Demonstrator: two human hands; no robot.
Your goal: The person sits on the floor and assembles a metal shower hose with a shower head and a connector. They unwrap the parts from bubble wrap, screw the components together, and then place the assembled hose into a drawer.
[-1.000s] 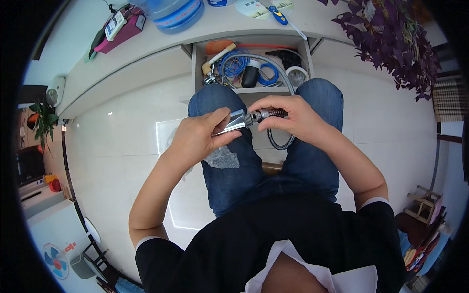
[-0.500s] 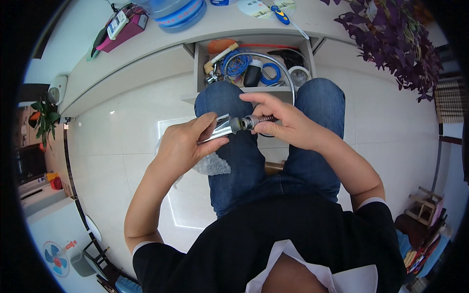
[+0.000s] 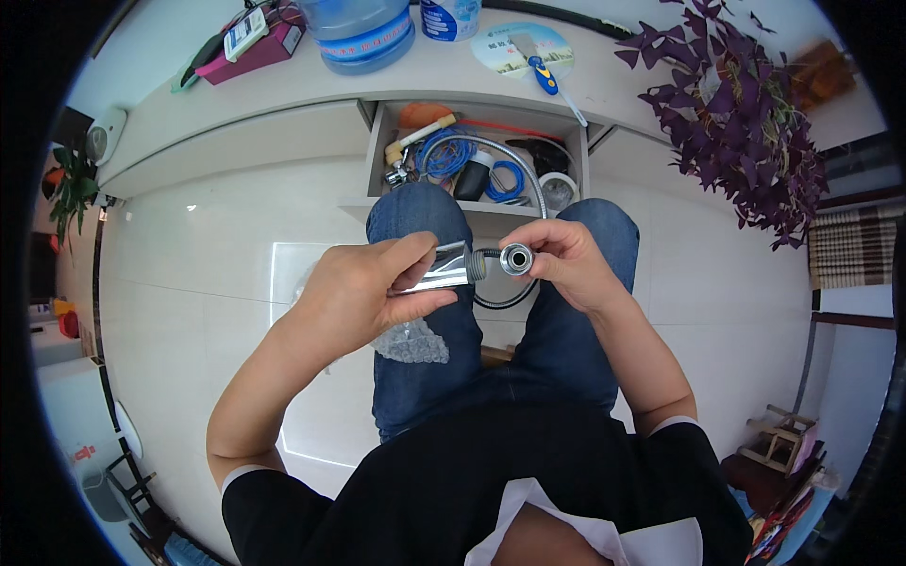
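My left hand (image 3: 349, 283) is wrapped round a chrome shower handle (image 3: 449, 269), its threaded end pointing right. Just right of that thread, my right hand (image 3: 571, 264) pinches the metal end fitting of a shower hose (image 3: 516, 259) between thumb and fingers. The fitting's round opening with a dark centre faces up at me. A small gap separates fitting and thread. The flexible metal hose (image 3: 505, 304) loops below my hands and arches over the drawer. Clear bubble wrap (image 3: 412, 341) hangs under my left hand; the handle's other end is hidden by my palm.
Beyond my knees an open drawer (image 3: 472, 215) holds blue cable coils (image 3: 448, 156), a black bottle (image 3: 473, 177) and a roll of tape (image 3: 558, 191). On the counter stand a water jug (image 3: 359, 42), a scraper (image 3: 543, 74) and a purple-leaved plant (image 3: 727, 123).
The hose fitting, earlier lined up against the handle's thread, has come away and turned so its opening faces up. My left hand keeps its hold on the handle. The view has shifted slightly.
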